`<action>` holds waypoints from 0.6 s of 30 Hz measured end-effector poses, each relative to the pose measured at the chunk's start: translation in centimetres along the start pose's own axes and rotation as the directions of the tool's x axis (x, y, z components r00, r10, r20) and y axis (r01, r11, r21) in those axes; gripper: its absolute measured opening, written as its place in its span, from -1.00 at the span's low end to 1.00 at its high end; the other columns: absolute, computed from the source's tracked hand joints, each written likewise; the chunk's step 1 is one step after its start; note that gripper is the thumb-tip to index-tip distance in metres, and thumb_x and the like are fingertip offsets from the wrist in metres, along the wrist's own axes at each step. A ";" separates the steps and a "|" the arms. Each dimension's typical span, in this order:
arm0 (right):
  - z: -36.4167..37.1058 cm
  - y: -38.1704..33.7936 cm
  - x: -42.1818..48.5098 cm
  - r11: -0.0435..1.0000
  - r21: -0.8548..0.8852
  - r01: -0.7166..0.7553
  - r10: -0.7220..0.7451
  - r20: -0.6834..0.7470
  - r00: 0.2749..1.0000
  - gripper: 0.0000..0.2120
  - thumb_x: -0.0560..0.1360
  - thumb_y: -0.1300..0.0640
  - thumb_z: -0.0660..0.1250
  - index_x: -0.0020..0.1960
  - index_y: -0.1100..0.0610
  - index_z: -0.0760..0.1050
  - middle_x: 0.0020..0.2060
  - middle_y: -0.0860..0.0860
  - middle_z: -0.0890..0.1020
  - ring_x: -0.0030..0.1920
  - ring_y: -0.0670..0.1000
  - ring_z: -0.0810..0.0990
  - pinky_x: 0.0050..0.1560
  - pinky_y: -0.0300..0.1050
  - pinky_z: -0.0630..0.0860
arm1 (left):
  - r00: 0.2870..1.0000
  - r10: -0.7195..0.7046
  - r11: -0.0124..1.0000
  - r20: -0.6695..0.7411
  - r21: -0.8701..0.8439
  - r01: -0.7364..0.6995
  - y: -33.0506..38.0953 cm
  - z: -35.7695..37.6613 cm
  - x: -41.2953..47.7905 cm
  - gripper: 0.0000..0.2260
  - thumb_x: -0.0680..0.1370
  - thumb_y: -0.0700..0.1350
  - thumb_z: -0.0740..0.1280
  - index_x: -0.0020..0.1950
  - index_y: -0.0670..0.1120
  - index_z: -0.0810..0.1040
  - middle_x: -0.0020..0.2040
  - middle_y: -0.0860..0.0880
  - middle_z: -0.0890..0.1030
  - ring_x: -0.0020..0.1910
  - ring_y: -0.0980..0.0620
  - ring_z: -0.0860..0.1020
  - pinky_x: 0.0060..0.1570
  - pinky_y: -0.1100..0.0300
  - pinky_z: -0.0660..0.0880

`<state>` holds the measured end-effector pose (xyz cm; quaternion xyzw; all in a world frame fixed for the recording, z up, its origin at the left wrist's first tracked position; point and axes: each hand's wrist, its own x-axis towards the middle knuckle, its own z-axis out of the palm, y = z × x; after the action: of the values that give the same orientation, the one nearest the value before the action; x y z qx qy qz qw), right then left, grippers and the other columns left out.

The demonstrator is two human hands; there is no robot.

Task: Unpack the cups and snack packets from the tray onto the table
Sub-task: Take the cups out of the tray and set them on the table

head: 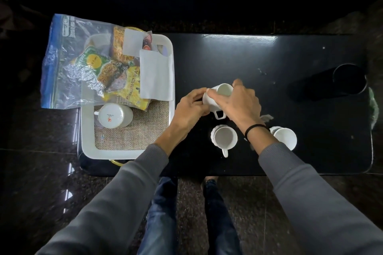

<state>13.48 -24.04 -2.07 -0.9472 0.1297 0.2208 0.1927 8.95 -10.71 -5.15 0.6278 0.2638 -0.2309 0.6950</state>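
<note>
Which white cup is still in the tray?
The cup showing its printed base, on the tray's woven mat. A tilted cup is gripped by the left hand and right hand; two upright cups stand on the black table.

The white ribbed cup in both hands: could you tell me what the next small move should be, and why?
Probably set the white ribbed cup upright on the black table beside the two standing white cups and release it: left hand and right hand grip it tilted, and another cup waits in the white tray.

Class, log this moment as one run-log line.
left hand and right hand: grip tilted cup | table: two upright cups | tray: inverted cup, snack packets
</note>
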 end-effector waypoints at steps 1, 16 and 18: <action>0.0 -0.2 0.1 0.999 0.004 -0.032 0.032 0.003 0.999 -0.23 0.36 -0.45 0.32 0.28 0.14 0.44 0.12 0.13 0.64 0.11 0.24 0.64 -0.16 -0.01 0.46 | 1.000 0.016 1.000 0.016 0.021 -0.017 0.0 0.0 0.0 -0.54 0.49 -0.38 0.39 0.37 -0.10 0.55 0.20 -0.03 0.69 0.15 0.00 0.69 0.11 0.13 0.65; -0.6 -1.6 1.3 0.954 0.107 -0.281 0.259 0.182 0.949 -0.20 0.45 -0.35 0.34 0.40 0.26 0.39 -0.01 0.14 0.56 -0.40 0.10 0.72 -0.38 -0.09 0.70 | 0.987 0.058 0.905 0.153 0.408 -0.116 0.2 -0.4 0.4 -0.31 0.40 -0.17 0.60 0.49 -0.01 0.43 0.33 0.05 0.61 0.36 0.08 0.52 0.46 0.00 0.40; -0.5 -1.6 1.2 0.954 0.109 -0.279 0.257 0.181 0.949 -0.23 0.47 -0.35 0.33 0.38 0.26 0.40 -0.23 0.07 0.50 -0.45 0.07 0.71 -0.35 -0.08 0.71 | 0.987 0.063 0.893 0.148 0.433 -0.122 0.2 -0.3 0.6 -0.34 0.44 -0.18 0.55 0.51 -0.03 0.42 0.34 0.02 0.61 0.37 0.05 0.52 0.46 -0.03 0.40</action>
<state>15.21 -23.05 -1.73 -0.8842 0.2555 0.3136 0.2337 9.47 -10.39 -5.41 0.7641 0.1286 -0.2916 0.5609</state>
